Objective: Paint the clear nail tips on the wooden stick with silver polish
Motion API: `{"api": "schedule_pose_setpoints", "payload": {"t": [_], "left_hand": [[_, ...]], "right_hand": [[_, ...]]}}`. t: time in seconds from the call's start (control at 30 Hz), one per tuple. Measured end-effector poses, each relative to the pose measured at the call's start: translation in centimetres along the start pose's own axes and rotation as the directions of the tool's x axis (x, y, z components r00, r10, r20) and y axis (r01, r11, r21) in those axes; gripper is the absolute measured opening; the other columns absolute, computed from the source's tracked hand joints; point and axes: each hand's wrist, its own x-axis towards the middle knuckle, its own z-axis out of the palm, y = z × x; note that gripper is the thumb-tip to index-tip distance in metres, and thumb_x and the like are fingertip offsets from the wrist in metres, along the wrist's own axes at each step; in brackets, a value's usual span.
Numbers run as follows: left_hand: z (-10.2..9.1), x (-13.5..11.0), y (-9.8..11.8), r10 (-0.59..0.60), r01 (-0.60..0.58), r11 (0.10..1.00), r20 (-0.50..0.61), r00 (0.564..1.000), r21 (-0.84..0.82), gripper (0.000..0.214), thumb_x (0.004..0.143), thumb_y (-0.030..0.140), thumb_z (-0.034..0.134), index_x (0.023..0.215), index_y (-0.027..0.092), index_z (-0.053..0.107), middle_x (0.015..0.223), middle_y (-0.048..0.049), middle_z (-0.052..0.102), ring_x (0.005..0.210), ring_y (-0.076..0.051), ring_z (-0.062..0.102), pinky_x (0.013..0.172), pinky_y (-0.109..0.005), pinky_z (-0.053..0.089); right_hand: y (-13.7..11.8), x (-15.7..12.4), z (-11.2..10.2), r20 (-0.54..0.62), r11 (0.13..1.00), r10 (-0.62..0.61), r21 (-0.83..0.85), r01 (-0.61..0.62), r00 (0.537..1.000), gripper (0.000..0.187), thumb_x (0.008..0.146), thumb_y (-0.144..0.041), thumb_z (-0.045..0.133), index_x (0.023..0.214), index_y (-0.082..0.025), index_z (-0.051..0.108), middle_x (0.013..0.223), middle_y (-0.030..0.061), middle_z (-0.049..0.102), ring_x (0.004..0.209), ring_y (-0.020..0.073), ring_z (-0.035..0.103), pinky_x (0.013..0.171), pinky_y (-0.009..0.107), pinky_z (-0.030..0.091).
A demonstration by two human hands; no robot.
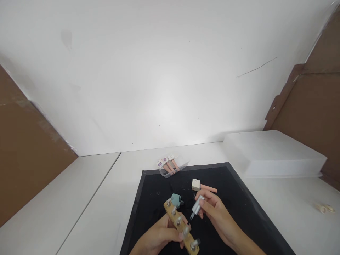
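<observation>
Five tips (196,243) stand on the strip (182,228) gripped in the left hand (162,234) over the mat (147,198), the right hand (212,208) pinches a brush (197,206) near one, and work seems under way, though which are finished is unclear.

1. A big white box (273,156) sits on the bench (111,205), right of the black mat (236,187).
2. Small, blurry pale things (323,209), maybe rings, lie in front of that box.
3. Brown boards (32,141) stand on both sides.
4. A thin line (257,67) slants up the white wall (159,71).
</observation>
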Motion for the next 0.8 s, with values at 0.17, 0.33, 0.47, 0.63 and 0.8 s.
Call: {"api": "schedule_pose_setpoints", "payload": {"t": [0.17, 0.33, 0.47, 0.63, 0.8], "left_hand": [[-0.13, -0.06, -0.02, 0.013, -0.012, 1.000, 0.030, 0.999, -0.019, 0.030, 0.050, 0.010, 0.071, 0.078, 0.012, 0.061, 0.074, -0.0030, 0.060, 0.061, -0.013, 0.053, 0.057, -0.027, 0.040], [-0.32, -0.12, -0.24, 0.027, -0.024, 0.997, 0.042, 0.999, -0.071, 0.029, 0.049, 0.005, 0.067, 0.077, 0.011, 0.062, 0.073, -0.0026, 0.060, 0.062, -0.012, 0.053, 0.056, -0.024, 0.037], [-0.38, -0.08, -0.26, 0.031, -0.027, 0.992, 0.035, 0.999, -0.126, 0.031, 0.048, 0.004, 0.067, 0.077, 0.013, 0.061, 0.075, -0.0025, 0.062, 0.062, -0.012, 0.054, 0.057, -0.024, 0.036], [-0.30, -0.13, -0.11, 0.007, -0.005, 0.994, 0.017, 1.000, -0.108, 0.032, 0.047, 0.003, 0.067, 0.076, 0.013, 0.062, 0.075, -0.0026, 0.062, 0.062, -0.012, 0.054, 0.058, -0.025, 0.036], [-0.13, -0.10, 0.15, 0.010, -0.007, 0.996, 0.029, 1.000, -0.090, 0.028, 0.049, 0.005, 0.067, 0.076, 0.011, 0.064, 0.069, -0.0024, 0.059, 0.061, -0.012, 0.052, 0.057, -0.025, 0.035]], "right_hand": [[-0.18, 0.03, 0.16, -0.017, 1.000, 0.009, 0.003, -0.009, 1.000, 0.033, 0.064, -0.045, 0.074, 0.070, -0.015, 0.062, 0.055, -0.0045, 0.048, 0.047, 0.0067, 0.042, 0.047, 0.019, 0.033], [-0.22, 0.20, 0.25, -0.028, 0.999, 0.043, -0.002, -0.043, 0.999, 0.034, 0.062, -0.044, 0.075, 0.069, -0.015, 0.061, 0.053, -0.0050, 0.049, 0.047, 0.0072, 0.043, 0.046, 0.019, 0.033], [-0.29, 0.11, 0.23, -0.001, 0.999, 0.038, 0.005, -0.038, 0.999, 0.032, 0.063, -0.043, 0.075, 0.071, -0.015, 0.062, 0.053, -0.0044, 0.051, 0.047, 0.0076, 0.043, 0.046, 0.019, 0.033], [-0.32, -0.19, 0.23, 0.075, 1.000, 0.023, 0.013, -0.024, 0.997, 0.028, 0.068, -0.040, 0.073, 0.075, -0.015, 0.063, 0.055, -0.0034, 0.052, 0.049, 0.0076, 0.043, 0.048, 0.019, 0.034], [-0.32, -0.21, 0.20, 0.132, 1.000, 0.017, -0.013, -0.016, 0.991, 0.026, 0.068, -0.038, 0.073, 0.074, -0.015, 0.063, 0.056, -0.0030, 0.052, 0.050, 0.0081, 0.044, 0.048, 0.019, 0.034]]}}
